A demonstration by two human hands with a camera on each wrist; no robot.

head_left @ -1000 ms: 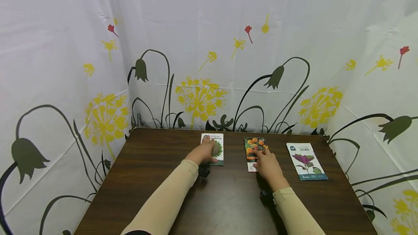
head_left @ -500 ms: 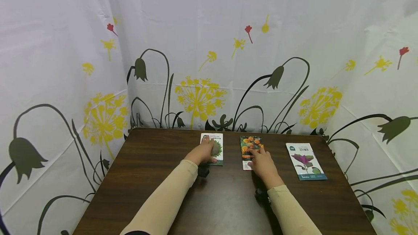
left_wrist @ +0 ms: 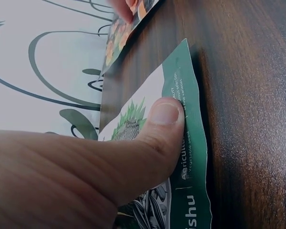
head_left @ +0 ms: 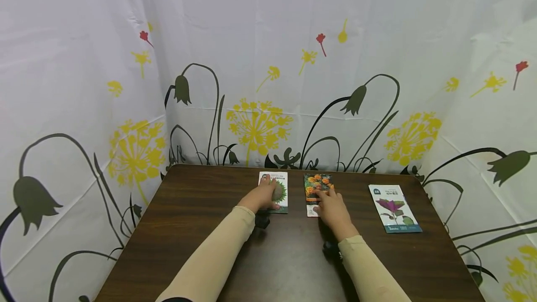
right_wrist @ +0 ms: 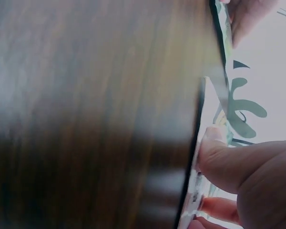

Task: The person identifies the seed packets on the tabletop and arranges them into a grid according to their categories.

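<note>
Three seed packets lie on a dark wooden table (head_left: 209,227). My left hand (head_left: 264,195) lies flat on the green sunflower packet (head_left: 280,190), its thumb (left_wrist: 164,121) pressing the packet (left_wrist: 190,167) down. My right hand (head_left: 328,206) rests with straight fingers on the orange marigold packet (head_left: 313,185), and its thumb (right_wrist: 219,157) touches the packet's edge (right_wrist: 200,191). The two packets lie close, side by side. A third packet with a purple plant (head_left: 393,208) lies apart at the right, untouched.
A white curtain (head_left: 268,59) printed with yellow and dark flowers surrounds the table on the back and both sides. The table's far edge runs just behind the packets. Bare wood spreads at the left and toward me.
My right hand has slid the marigold packet leftward, closer to the sunflower packet. The left hand has stayed on its packet.
</note>
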